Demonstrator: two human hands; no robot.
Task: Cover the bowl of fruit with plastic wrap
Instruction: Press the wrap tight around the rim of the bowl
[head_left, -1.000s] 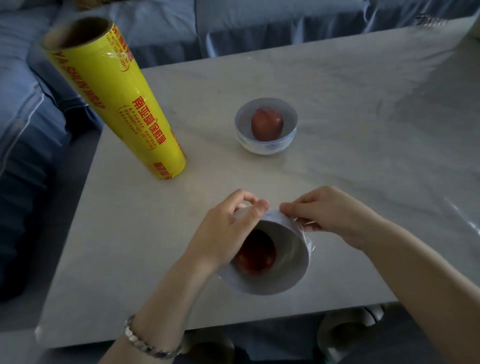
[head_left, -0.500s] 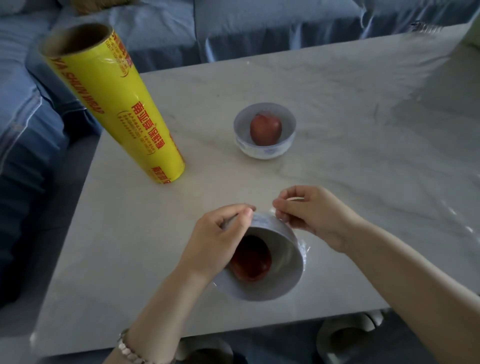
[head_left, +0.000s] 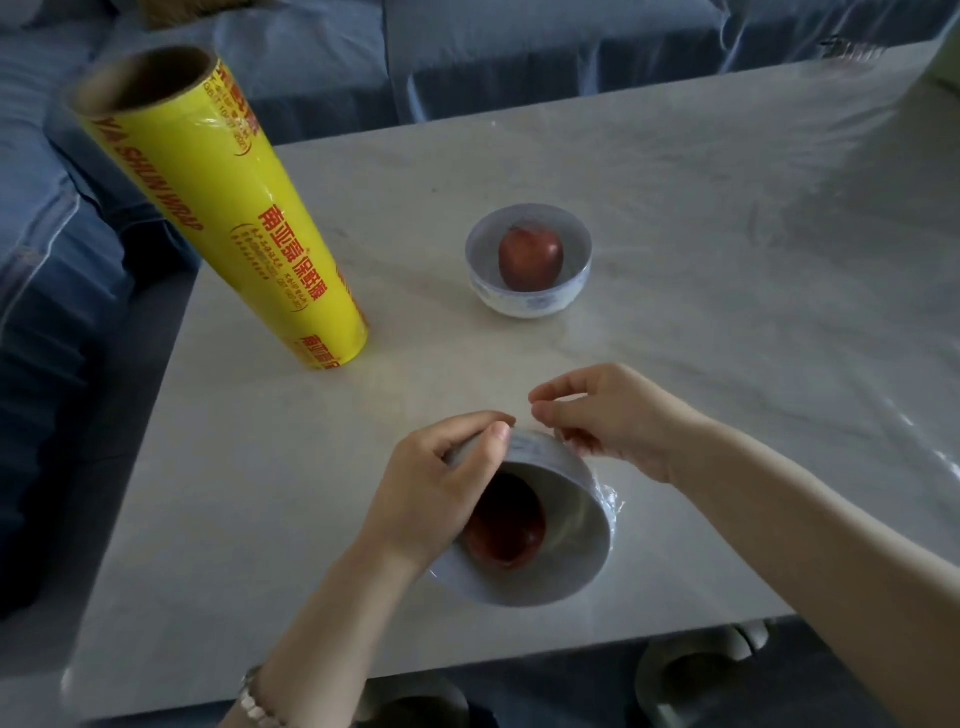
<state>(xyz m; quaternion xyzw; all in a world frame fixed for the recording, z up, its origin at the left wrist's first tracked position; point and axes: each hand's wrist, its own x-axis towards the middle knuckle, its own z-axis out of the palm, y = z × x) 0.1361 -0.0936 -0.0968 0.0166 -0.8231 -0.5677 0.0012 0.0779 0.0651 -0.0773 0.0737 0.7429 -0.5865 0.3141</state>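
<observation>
**Sealing the edge**

L hand (head_left: 436, 488) grips tilted bowl (head_left: 561, 561) w/ apple (head_left: 506, 530), near edge of table (head_left: 260, 493). R hand (head_left: 608, 421) seems to pinch plastic wrap (head_left: 609, 500) at far rim. Film prob. light, clingy, tears easily; hold bowl by rim.

The right hand (head_left: 613, 421) has drawn its once-outstretched fingers into a tight curl, pinching plastic wrap (head_left: 611, 500) (barely visible film) at the far rim of the bowl (head_left: 574, 551); the left hand (head_left: 431, 488) has edged its thumb leftward along that rim.
</observation>
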